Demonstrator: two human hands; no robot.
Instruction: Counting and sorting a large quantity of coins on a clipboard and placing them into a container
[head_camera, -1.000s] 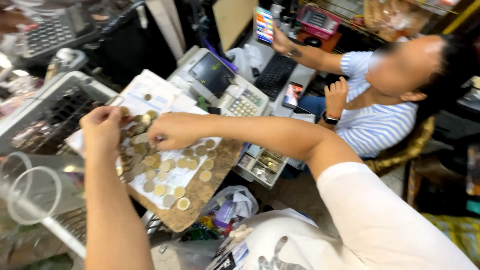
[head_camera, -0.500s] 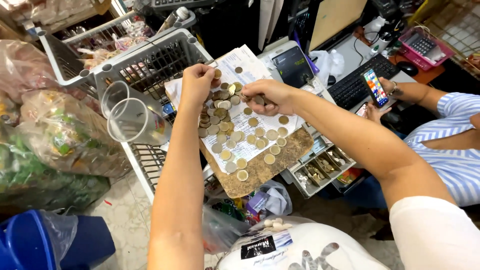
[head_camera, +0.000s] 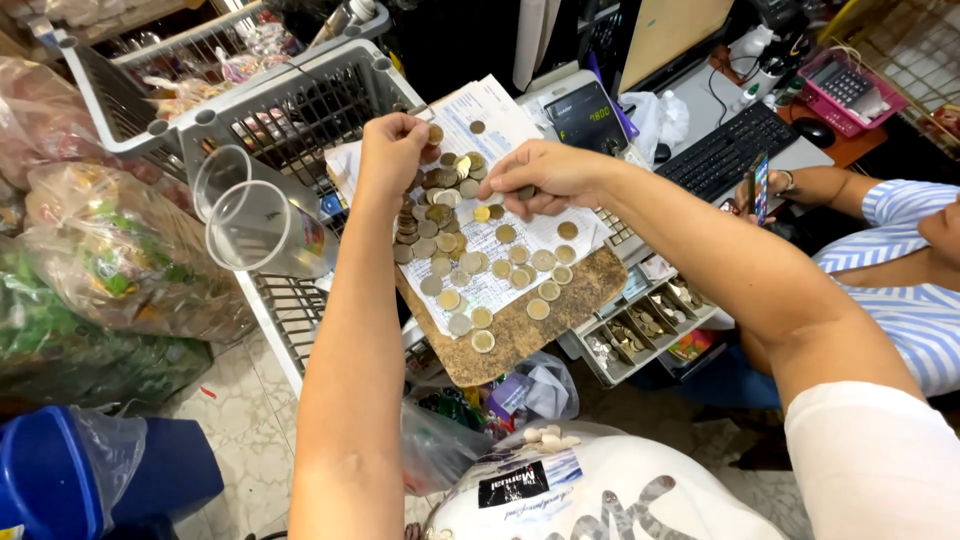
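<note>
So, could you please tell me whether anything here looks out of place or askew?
Slightly. The brown board carrying the paper and coins juts past the basket edge, its rounded corner hanging over the floor. A clear cup lies tipped sideways beside the left hand.

clear plastic cup (head_camera: 262, 228) in grey wire basket (head_camera: 290, 100); black keyboard (head_camera: 738, 152); open cash drawer (head_camera: 640, 330); blue bin (head_camera: 60, 480).

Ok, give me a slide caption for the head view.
Left hand and right hand sort coins spread on paper over a board.
</note>
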